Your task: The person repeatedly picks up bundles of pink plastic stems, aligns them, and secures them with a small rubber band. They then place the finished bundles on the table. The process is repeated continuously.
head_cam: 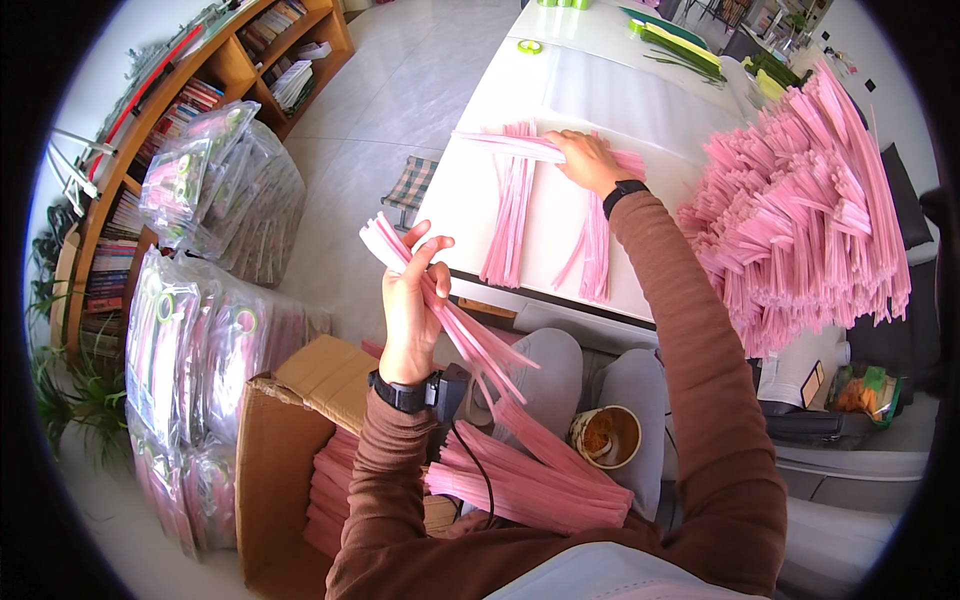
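A loose bundle of pink chenille stems [465, 330] is gripped in my left hand [411, 307], its lower ends fanning out over my lap. Across the white table, my right hand [589, 161] closes over another bundle [510, 142] that lies crosswise. Beneath it, two bundles run lengthwise, a left one [511, 225] and a right one [596, 247], partly covered. A thick pile of pink stems [532, 480] rests on my lap beside a paper cup [606, 437] holding thin orange-brown strands or bands.
At the table's right side rises a large heap of pink stems [802, 217]. A green tape roll [529, 47] lies farther back. On my left stand a cardboard box [259, 480] with pink bundles, stacked plastic-wrapped packs [202, 337] and a bookshelf [225, 67]. A checked folding stool [410, 182] is by the table.
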